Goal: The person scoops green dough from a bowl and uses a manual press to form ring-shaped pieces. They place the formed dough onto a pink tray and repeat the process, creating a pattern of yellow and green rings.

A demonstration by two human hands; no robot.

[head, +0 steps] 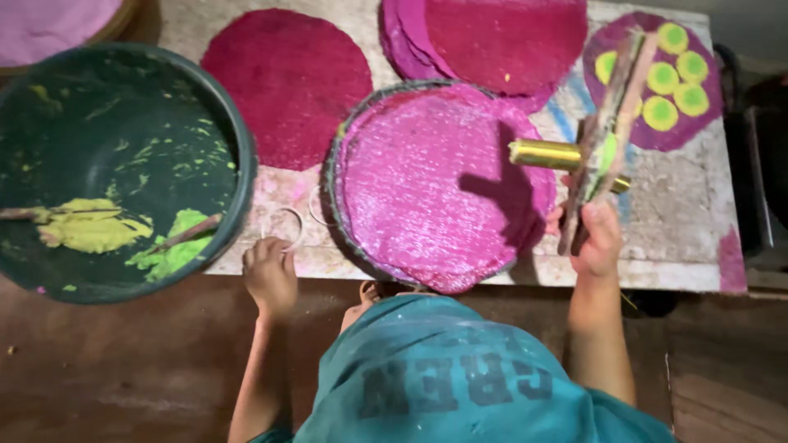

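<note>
Head view: the right hand (597, 238), fingers pinching a bundle of sticks (606, 131) with a gold tube (546, 153), hovers over the blank pink disc (439, 184) at centre; one disc (652, 78) at upper right bears five yellow dots. The left hand (268, 271), fingers curled, touches a wire ring (285, 226) on the bench (681, 221). One green basin (123, 168) at left holds paste.

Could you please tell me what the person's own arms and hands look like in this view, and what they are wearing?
Both forearms are bare, with no sleeves reaching them, and the left hand and right hand wear no gloves. No rings, watch or bracelets are visible on either. The person wears a teal garment with large dark printed lettering.
</note>
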